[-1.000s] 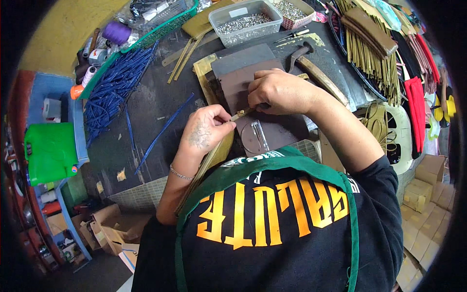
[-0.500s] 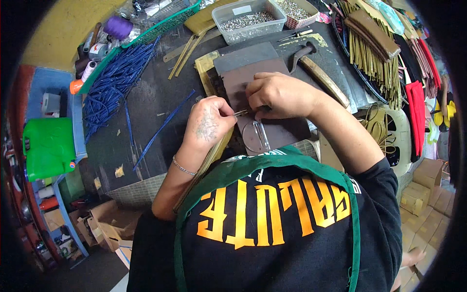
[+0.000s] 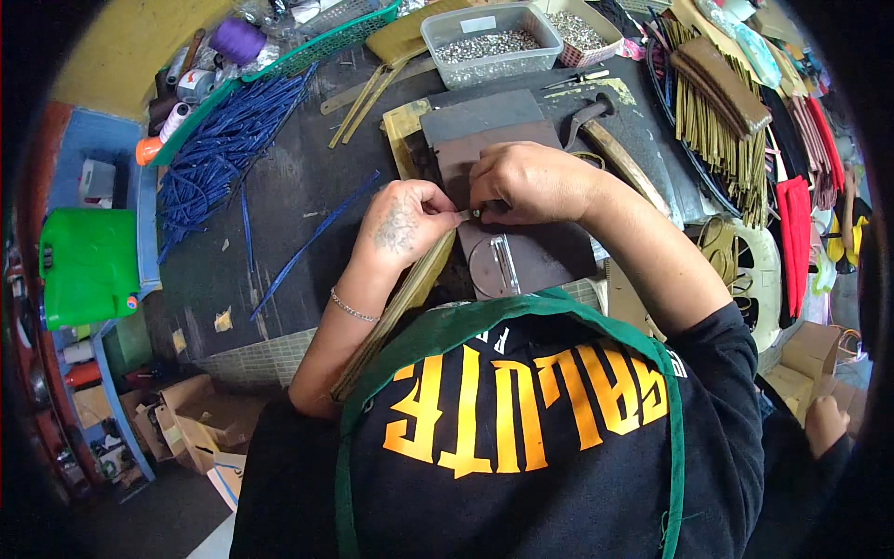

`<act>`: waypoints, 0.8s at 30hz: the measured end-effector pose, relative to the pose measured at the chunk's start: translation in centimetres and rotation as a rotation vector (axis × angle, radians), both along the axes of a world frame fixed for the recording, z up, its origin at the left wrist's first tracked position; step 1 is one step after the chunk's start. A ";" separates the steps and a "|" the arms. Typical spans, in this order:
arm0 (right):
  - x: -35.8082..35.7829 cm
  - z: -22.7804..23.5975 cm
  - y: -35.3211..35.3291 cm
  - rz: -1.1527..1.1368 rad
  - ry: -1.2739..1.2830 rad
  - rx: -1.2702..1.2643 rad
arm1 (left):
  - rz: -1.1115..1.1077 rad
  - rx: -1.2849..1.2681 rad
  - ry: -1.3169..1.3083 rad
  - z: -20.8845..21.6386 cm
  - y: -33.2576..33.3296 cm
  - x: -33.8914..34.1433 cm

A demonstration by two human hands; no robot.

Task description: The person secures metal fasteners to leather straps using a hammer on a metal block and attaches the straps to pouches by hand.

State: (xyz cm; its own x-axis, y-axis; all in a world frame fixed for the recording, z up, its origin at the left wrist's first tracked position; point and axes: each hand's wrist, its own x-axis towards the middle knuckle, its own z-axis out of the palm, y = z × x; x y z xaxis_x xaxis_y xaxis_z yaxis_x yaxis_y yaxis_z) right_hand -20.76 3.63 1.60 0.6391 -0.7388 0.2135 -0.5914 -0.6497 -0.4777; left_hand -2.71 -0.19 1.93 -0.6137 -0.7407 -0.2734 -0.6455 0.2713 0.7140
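Observation:
My left hand (image 3: 402, 222), with a bracelet at the wrist, is closed in a pinch at the left edge of a dark brown board (image 3: 559, 252). Close against it, over the board, my right hand (image 3: 521, 182) is curled with its fingers pinched together. Between the fingertips shows a small pale, shiny piece (image 3: 467, 214), too small to name. A bundle of olive straps (image 3: 396, 312) runs along the inner side of my left forearm. Just below my right hand, slim shiny metal rods (image 3: 506, 264) lie over a round outline on the board.
A hammer (image 3: 619, 154) lies right of the board. Behind stands a clear tub of small metal pieces (image 3: 489, 51). Blue cords (image 3: 233, 140) are heaped at left, olive strips (image 3: 712, 121) at right. Another person's hand (image 3: 825, 424) shows at lower right.
My fingertips have come closer together, so less of the small piece shows between them. The view has shifted slightly. Another person's hand and dark sleeve now show at lower right.

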 end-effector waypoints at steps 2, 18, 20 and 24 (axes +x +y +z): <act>0.2 0.5 -0.1 0.007 0.032 -0.023 | -0.020 -0.032 0.021 -0.5 -0.3 0.2; 0.4 1.1 -0.3 0.065 0.111 0.126 | -0.047 -0.169 0.088 -1.4 0.2 0.7; 0.3 0.8 -0.3 0.071 0.035 0.103 | -0.061 -0.185 0.144 -1.4 0.5 0.7; 0.1 0.5 -0.8 0.056 0.044 0.218 | -0.154 -0.307 0.304 -1.2 0.8 0.4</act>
